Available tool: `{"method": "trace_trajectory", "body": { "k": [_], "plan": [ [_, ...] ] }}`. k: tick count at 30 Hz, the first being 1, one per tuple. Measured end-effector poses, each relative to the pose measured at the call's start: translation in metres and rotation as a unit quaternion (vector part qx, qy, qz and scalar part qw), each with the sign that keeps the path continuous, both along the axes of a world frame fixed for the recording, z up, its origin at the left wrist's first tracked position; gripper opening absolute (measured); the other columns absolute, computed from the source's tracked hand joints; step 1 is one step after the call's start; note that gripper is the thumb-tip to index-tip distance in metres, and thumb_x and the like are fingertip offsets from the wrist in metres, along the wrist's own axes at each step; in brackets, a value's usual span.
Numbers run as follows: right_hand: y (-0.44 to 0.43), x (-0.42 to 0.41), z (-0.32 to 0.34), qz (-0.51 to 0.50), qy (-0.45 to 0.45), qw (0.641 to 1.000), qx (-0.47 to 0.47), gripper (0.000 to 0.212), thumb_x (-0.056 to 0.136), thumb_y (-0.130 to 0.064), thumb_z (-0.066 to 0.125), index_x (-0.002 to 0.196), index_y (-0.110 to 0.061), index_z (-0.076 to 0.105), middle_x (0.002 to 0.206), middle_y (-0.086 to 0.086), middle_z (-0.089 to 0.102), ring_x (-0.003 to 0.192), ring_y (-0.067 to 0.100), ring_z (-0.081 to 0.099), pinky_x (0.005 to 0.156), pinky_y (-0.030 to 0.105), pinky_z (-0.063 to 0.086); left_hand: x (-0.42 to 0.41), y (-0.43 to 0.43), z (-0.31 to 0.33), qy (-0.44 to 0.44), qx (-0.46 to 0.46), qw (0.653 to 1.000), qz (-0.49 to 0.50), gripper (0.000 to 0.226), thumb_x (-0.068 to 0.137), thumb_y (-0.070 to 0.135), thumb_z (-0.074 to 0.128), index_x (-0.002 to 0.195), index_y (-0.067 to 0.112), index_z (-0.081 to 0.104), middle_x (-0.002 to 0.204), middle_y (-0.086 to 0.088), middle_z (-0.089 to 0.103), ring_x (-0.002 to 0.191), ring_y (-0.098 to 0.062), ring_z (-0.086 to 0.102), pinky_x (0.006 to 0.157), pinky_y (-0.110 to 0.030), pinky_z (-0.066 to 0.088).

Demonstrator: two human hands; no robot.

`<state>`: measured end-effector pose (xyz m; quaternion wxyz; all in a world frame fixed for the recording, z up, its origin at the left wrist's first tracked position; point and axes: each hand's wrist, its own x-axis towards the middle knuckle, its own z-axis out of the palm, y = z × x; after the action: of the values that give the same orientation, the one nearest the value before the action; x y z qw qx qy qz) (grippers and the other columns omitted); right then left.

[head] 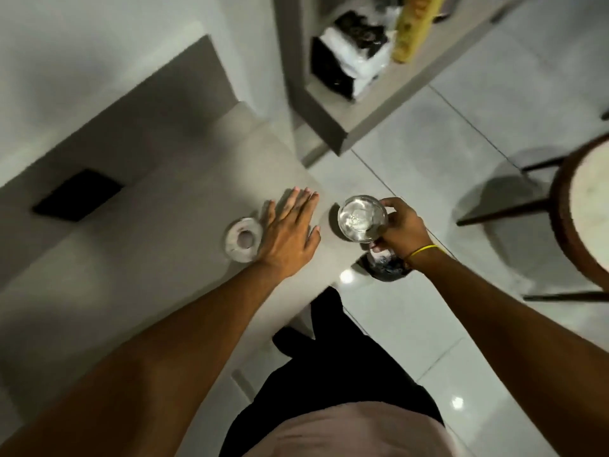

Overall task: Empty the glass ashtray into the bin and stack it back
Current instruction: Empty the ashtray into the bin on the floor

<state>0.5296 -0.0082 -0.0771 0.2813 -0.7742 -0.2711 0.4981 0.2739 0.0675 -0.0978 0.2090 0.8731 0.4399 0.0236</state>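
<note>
My right hand (403, 229) grips a round clear glass ashtray (362, 217) by its right rim and holds it in the air, just off the counter's corner and over the floor. A second glass ashtray (242, 239) with a dark centre rests on the grey counter (148, 275). My left hand (290, 230) hovers flat over the counter, fingers spread, right beside that second ashtray and holding nothing. Below my right wrist a small dark bin (384, 267) with a black liner stands on the floor, partly hidden by the wrist.
A black rectangular plate (77, 196) lies on the counter to the left. A shelf unit (349, 61) with black and white bags and a yellow box stands behind. A round wood-rimmed table (583, 209) and chair legs occupy the right. The floor has pale glossy tiles.
</note>
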Motion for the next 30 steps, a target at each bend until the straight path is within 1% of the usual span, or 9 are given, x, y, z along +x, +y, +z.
{"method": "trace_trajectory", "body": {
  "k": [2,4,6,9,12,17,21,24,30],
  "plan": [
    [-0.028,0.033,-0.017,-0.048,-0.031,0.998,-0.016,0.060,0.069,-0.005,0.074,0.106,-0.050,0.062,0.107,0.015,0.076,0.074,0.042,0.078,0.073,0.053,0.068,0.044,-0.006,-0.009,-0.001,-0.009,0.998,-0.057,0.071,0.102,0.046,0.036,0.167,0.019,0.024,0.176,-0.003,0.030,0.164,-0.024,0.019,0.127,-0.062,0.023],
    [-0.056,0.060,-0.038,-0.085,-0.039,0.995,-0.023,0.059,0.062,-0.010,0.076,0.094,-0.058,0.061,0.110,0.012,0.076,0.083,0.046,0.077,0.074,0.058,0.067,0.080,-0.022,-0.018,-0.020,-0.028,0.994,-0.103,0.070,0.104,0.045,0.034,0.168,0.020,0.020,0.178,-0.003,0.024,0.166,-0.022,0.013,0.130,-0.059,0.020],
    [-0.081,0.082,-0.056,-0.131,-0.050,0.990,-0.033,0.060,0.067,-0.005,0.073,0.102,-0.051,0.062,0.112,0.017,0.074,0.079,0.046,0.077,0.067,0.056,0.068,0.119,-0.044,-0.034,-0.046,-0.060,0.987,-0.145,0.069,0.106,0.041,0.038,0.168,0.020,0.021,0.178,-0.003,0.023,0.166,-0.021,0.011,0.131,-0.058,0.016],
    [-0.109,0.104,-0.093,-0.179,-0.063,0.981,-0.044,0.064,0.079,0.012,0.066,0.123,-0.034,0.055,0.105,0.024,0.071,0.056,0.036,0.076,0.057,0.046,0.068,0.161,-0.082,-0.065,-0.065,-0.042,0.979,-0.188,0.067,0.104,0.037,0.043,0.166,0.016,0.031,0.175,-0.006,0.032,0.164,-0.023,0.019,0.131,-0.059,0.015],
    [-0.125,0.120,-0.136,-0.181,-0.097,0.978,-0.036,0.072,0.083,0.011,0.062,0.139,-0.030,0.045,0.094,0.021,0.073,0.047,0.024,0.075,0.053,0.038,0.066,0.188,-0.116,-0.099,-0.082,-0.074,0.972,-0.209,0.068,0.101,0.032,0.048,0.166,0.016,0.032,0.176,-0.006,0.030,0.165,-0.023,0.018,0.130,-0.059,0.015],
    [-0.128,0.135,-0.219,-0.091,-0.221,0.971,0.004,0.083,0.077,-0.011,0.053,0.155,-0.030,0.030,0.072,0.012,0.071,0.063,0.039,0.071,0.065,0.043,0.061,0.189,-0.146,-0.188,-0.027,-0.098,0.976,-0.193,0.073,0.100,0.036,0.044,0.168,0.019,0.024,0.179,-0.005,0.021,0.166,-0.023,0.013,0.129,-0.065,0.019],
    [-0.111,0.150,-0.279,0.023,-0.308,0.951,0.023,0.080,0.091,-0.024,0.059,0.161,-0.040,0.022,0.114,0.018,0.068,0.095,0.052,0.068,0.083,0.049,0.055,0.180,-0.151,-0.247,0.020,-0.110,0.983,-0.147,0.075,0.099,0.033,0.052,0.168,0.018,0.026,0.179,-0.005,0.019,0.166,-0.024,0.013,0.127,-0.068,0.018],
    [-0.101,0.157,-0.315,0.106,-0.365,0.925,0.010,0.079,0.103,-0.023,0.060,0.160,-0.051,0.014,0.120,0.021,0.059,0.084,0.055,0.068,0.080,0.057,0.058,0.176,-0.158,-0.281,0.027,-0.120,0.985,-0.120,0.077,0.097,0.030,0.057,0.167,0.018,0.027,0.179,-0.007,0.021,0.165,-0.026,0.014,0.126,-0.069,0.019],
    [-0.089,0.158,-0.351,0.276,-0.405,0.871,-0.028,0.081,0.099,-0.006,0.058,0.169,-0.031,0.025,0.137,0.033,0.050,0.082,0.059,0.068,0.075,0.058,0.058,0.167,-0.169,-0.315,0.046,-0.147,0.984,-0.085,0.075,0.097,0.023,0.052,0.167,0.019,0.025,0.179,-0.008,0.020,0.165,-0.027,0.014,0.125,-0.069,0.020]
  ]
}}
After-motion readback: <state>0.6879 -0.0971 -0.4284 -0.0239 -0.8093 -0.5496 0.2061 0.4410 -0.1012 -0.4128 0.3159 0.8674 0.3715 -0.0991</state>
